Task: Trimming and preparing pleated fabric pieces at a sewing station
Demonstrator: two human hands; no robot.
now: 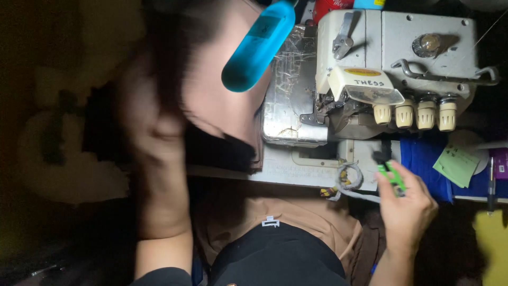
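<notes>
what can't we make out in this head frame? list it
Head view only:
- Left hand: smeared by motion blur; grip on the brown fabric cannot be told.
- Green tool in the right hand: lower part hidden by the fingers, so its kind is unclear.
- Sewing machine: needle area too dark and cluttered to read.
- Left side of the frame: in darkness, its pale shapes unidentifiable.

Single head-worn view; you look steeply down from above your own lap. Close range: overlock sewing machine [391, 69] fills upper right of frame, your left hand [153, 137] blurs at centre left, your right hand [405, 209] sits lower right. Left edge dark. No second view to compare.
</notes>
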